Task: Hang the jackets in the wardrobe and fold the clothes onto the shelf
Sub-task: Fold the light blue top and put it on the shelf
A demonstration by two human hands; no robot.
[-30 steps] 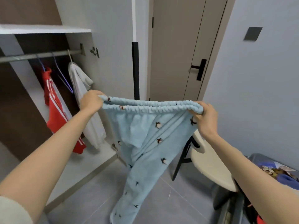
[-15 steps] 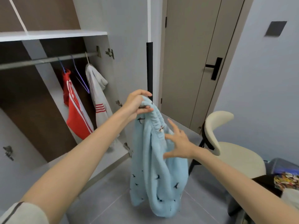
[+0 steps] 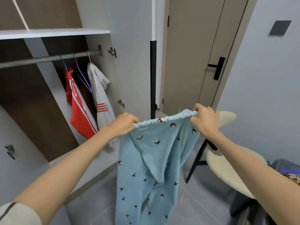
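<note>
Blue fleece trousers (image 3: 146, 168) legs cut off below; waistband ends hidden in hands.

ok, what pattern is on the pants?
Light blue pants dotted with small dark bird-like motifs, elastic waistband; seen in the head view.

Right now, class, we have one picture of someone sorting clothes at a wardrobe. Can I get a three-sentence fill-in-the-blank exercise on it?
1. The left hand and right hand grip the light blue trousers by the elastic ____.
2. On the rail, the red jacket hangs to the ____ of the white jacket.
3. The purple hanger between them is ____.

Missing words: waistband; left; empty.
</note>
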